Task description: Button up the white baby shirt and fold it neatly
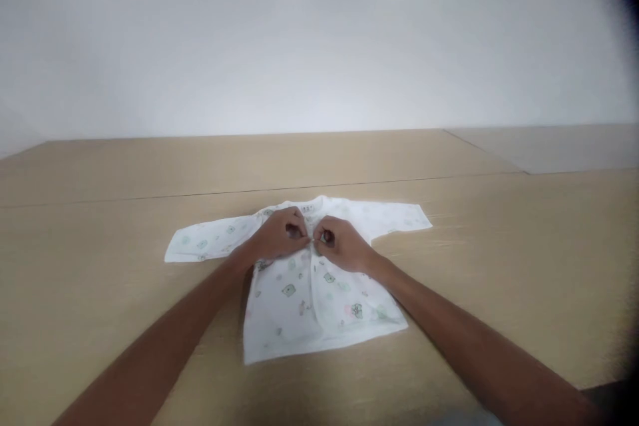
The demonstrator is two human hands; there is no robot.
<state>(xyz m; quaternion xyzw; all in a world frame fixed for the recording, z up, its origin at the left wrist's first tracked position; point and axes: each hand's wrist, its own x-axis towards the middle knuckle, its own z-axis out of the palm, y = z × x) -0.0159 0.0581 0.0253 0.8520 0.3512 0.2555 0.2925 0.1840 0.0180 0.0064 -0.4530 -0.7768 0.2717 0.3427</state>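
A small white long-sleeved baby shirt [294,306] with pale green and pink animal prints lies flat, front up, its sleeves spread to both sides. Its front opening runs down the middle, and the lower part of the two edges hangs together loosely. My left hand [283,233] pinches the left front edge at the upper chest, fingertips together. Close against it, my right hand [342,243] pinches the opposite edge with thumb and forefinger. The fingertips almost meet over the opening and hide whatever fastener is there.
The shirt rests on a broad tan table [124,306] with a thin seam running across it behind the collar. A greyish panel [564,150] adjoins at the back right. Beyond the table rises a plain white wall [299,46].
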